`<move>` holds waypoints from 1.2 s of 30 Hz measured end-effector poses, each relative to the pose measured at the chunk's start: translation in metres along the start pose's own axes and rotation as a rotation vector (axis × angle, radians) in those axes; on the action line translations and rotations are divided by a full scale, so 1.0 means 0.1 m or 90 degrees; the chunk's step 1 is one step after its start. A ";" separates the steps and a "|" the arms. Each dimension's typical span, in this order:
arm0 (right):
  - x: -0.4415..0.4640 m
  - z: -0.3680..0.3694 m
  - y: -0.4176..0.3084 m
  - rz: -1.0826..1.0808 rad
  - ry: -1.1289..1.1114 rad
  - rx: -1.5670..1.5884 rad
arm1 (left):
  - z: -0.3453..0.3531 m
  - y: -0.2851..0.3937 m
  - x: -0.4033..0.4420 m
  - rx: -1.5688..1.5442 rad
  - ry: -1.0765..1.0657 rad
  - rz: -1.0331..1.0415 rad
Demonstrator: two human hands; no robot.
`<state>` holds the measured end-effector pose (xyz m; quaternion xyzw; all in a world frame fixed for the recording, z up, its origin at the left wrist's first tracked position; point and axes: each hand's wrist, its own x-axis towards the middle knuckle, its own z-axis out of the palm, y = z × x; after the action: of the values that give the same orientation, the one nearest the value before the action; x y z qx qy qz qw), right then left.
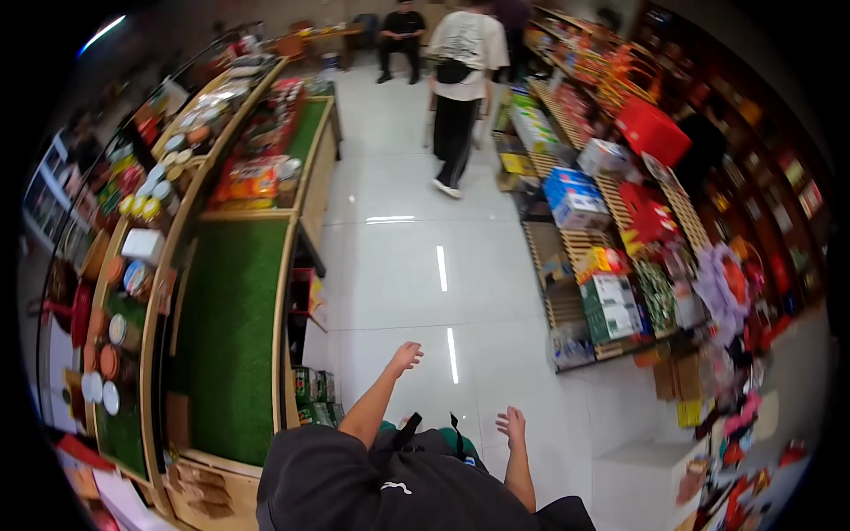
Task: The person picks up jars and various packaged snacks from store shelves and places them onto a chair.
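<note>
My left hand (406,357) is held out in front of my body over the tiled floor (398,288), its fingers apart and nothing in them. Lower and to the right, my right hand (512,425) hangs above the floor, also empty with spread fingers. Neither hand touches anything. Nearest to my left hand is the wooden display counter (285,327) lined with green turf. The slatted shelf rack (567,305) stands beyond my right hand.
A person in a light shirt (460,53) stands up the aisle, and another person (403,35) sits at the back. Green-white boxes (611,308) and a blue box (575,196) are on the right rack. Jars (124,332) line the left shelf. A white block (642,482) is lower right.
</note>
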<state>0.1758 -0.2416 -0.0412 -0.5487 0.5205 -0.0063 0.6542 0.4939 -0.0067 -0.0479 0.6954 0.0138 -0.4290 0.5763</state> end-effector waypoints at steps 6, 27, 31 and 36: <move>0.75 0.58 -0.56 0.060 -0.139 -0.148 | -0.93 -0.74 -0.25 -0.218 0.209 -0.156; 3.79 2.73 -3.71 -0.002 -0.271 -0.270 | -1.69 0.58 1.11 -0.082 0.404 -0.163; 3.80 3.57 -4.29 -0.061 -0.323 -0.301 | -2.00 0.72 1.52 -0.143 0.420 -0.131; 3.93 4.19 -4.32 0.019 -0.407 -0.442 | -2.37 0.60 1.85 -0.253 0.434 -0.231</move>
<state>0.8875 -0.3435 -0.0537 -0.7021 0.2717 0.3468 0.5594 0.7787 0.0781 -0.1212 0.6589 0.4081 -0.2582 0.5768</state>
